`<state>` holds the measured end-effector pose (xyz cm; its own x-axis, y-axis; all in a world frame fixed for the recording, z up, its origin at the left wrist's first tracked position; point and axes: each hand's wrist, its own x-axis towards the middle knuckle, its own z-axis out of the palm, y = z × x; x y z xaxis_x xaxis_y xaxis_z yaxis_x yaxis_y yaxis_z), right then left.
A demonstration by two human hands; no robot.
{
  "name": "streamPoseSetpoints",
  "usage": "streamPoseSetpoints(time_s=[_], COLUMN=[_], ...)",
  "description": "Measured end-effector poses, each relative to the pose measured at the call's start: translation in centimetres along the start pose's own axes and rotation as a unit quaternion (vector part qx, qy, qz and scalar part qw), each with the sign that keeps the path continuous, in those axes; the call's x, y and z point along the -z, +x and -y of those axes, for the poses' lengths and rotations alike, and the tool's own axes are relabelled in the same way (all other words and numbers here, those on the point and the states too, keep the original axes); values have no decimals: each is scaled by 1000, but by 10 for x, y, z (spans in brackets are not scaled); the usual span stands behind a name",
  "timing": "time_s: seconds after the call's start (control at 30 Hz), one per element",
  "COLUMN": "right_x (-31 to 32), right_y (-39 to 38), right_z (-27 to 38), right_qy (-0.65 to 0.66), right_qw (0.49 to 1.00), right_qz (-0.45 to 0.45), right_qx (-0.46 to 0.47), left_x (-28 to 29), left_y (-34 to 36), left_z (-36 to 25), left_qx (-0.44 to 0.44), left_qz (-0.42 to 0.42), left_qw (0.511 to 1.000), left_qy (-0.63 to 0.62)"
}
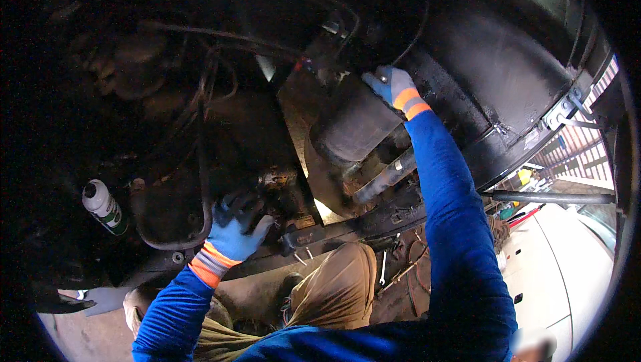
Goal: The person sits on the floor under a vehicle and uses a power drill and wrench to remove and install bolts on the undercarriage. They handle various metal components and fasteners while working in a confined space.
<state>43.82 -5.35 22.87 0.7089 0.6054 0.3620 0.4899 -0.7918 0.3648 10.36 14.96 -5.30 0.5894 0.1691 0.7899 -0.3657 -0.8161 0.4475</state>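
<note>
— Blue sleeves [461, 255] fill the bottom edge, closest of all, with tan trousers [337, 292] between them. What sits far left?

— Well to the left of the left hand, a white spray can with a green band [103, 206] lies tilted against the dark underside of the vehicle. Below it, near the lower left rim, another person's grey-gloved hand [100, 298] shows, apart from the wearer's own.

— And the left hand?

— The left hand [234, 232], in a blue glove with an orange cuff, has its fingers curled narrowly over a dark metal part [277, 185] beside a looping black hose [200, 161]. It presses on that part; I cannot tell whether it holds a tool underneath.

— What lies between the hands?

— A rusty crossbar [347, 225] runs just right of the left hand, and above it hangs a dark cylindrical air bag [350, 125].

— The right hand?

— The right hand [390, 85], gloved the same, reaches up, arm stretched, and rests against the top of that cylinder where it meets the black curved housing [507, 75]. Its fingers are bent and close together, tips tucked into the shadowed gap; whether they pinch anything is hidden.

— Further right?

— Beyond the right arm, a metal bracket [567, 105] edges the housing, and pale floor [561, 275] with scattered tools [521, 212] lies below.
</note>
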Motion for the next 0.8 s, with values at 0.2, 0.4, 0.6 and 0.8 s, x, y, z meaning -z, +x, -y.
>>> streamPoseSetpoints(time_s=[0.2, 0.4, 0.6, 0.8], right_x=[17, 11, 5, 1], right_y=[47, 41, 43, 51], right_z=[-64, -62, -66, -65], right_qy=[292, 190, 110, 94], right_qw=[933, 977, 989, 992], right_qz=[59, -7, -34, -17], right_qx=[-203, -98, -90, -87], left_x=[-8, 1, -6, -12], left_y=[-2, 6, 5, 2], left_z=[2, -1, 4, 13], left_qx=[-7, 11, 4, 18], left_qz=[29, 70, 69, 65], left_qw=[999, 997, 997, 997], left_qy=[-20, -31, -22, -27])
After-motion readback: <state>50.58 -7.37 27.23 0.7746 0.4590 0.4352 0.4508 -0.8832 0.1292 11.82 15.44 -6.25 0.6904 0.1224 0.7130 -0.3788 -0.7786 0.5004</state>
